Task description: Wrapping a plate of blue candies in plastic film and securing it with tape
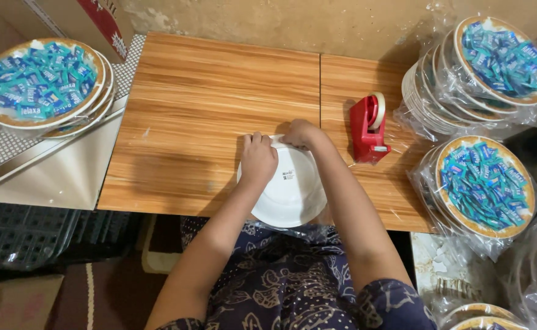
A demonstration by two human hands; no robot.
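Observation:
A white plate [293,192] lies upside down near the front edge of the wooden table [207,104], with clear plastic wrap around it. My left hand [257,157] presses on the plate's back at its upper left. My right hand [301,132] pinches the wrap at the plate's far rim. A red tape dispenser [367,127] stands just right of my right hand.
Stacks of wrapped plates filled with blue and teal candies [488,67] sit at the right, more below them [485,186]. Unwrapped candy plates [39,82] rest at the far left on a silver board [67,165]. A dark crate [30,235] is under the left.

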